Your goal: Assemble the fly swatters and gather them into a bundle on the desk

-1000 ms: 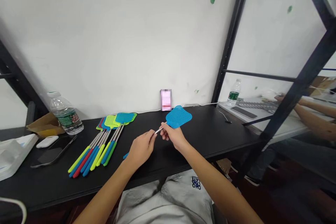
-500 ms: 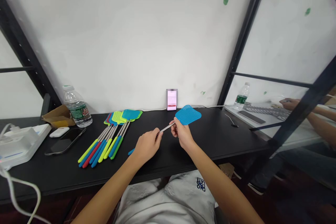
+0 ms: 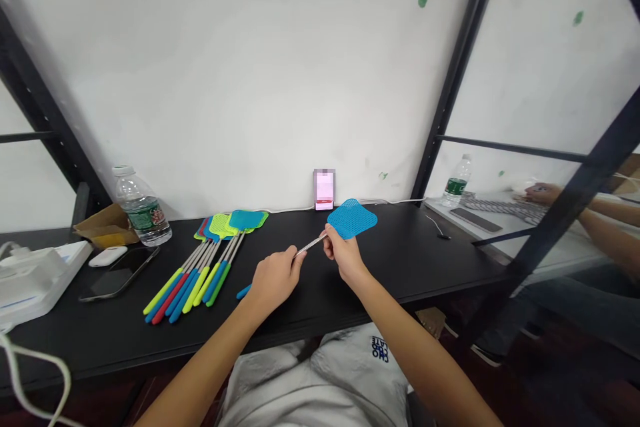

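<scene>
A fly swatter [image 3: 353, 219] with a blue perforated head and a metal rod is held between my two hands above the black table. My left hand [image 3: 275, 277] is closed round the rod near the handle; the blue handle end pokes out behind it. My right hand [image 3: 344, 255] pinches the rod just below the blue head. To the left lies a pile of fly swatters [image 3: 220, 225] in blue, yellow-green, red and green, heads toward the wall and handles toward me.
At the left are a water bottle [image 3: 144, 210], a cardboard box [image 3: 107, 223], a white case [image 3: 108, 256], a phone [image 3: 120, 273] and a power strip [image 3: 43, 280]. A lit phone [image 3: 325, 188] leans on the wall. Right of the black frame, another person's hand [image 3: 543, 193] is visible.
The view has shifted slightly. Both hands keep their grip on the blue fly swatter, and a little more of its rod shows between them. The pile is unchanged.
</scene>
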### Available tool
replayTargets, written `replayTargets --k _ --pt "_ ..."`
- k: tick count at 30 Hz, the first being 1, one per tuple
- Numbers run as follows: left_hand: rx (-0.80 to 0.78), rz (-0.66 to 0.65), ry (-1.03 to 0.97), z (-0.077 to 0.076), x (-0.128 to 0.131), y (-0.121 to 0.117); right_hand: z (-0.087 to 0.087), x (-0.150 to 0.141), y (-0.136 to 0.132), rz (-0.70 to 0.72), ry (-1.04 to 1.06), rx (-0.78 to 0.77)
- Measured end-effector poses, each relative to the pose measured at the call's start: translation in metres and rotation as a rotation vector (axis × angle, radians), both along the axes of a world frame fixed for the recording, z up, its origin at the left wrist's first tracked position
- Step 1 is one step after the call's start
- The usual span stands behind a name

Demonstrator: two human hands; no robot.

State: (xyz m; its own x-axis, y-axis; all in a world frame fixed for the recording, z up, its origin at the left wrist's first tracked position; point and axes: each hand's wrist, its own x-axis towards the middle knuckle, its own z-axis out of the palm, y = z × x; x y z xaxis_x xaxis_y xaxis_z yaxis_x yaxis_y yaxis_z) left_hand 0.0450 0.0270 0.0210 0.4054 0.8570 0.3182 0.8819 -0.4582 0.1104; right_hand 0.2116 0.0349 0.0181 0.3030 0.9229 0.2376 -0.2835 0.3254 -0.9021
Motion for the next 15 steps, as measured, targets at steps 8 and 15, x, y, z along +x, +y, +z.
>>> replayTargets --k 8,15 --pt "-0.017 -0.001 0.051 0.0005 -0.0006 -0.0001 0.0015 0.0022 0.0013 0.009 0.064 -0.020" --pt "-0.044 -0.018 0.031 0.0033 -0.0014 0.0006 0.0024 0.0066 0.0031 0.068 0.095 0.041"
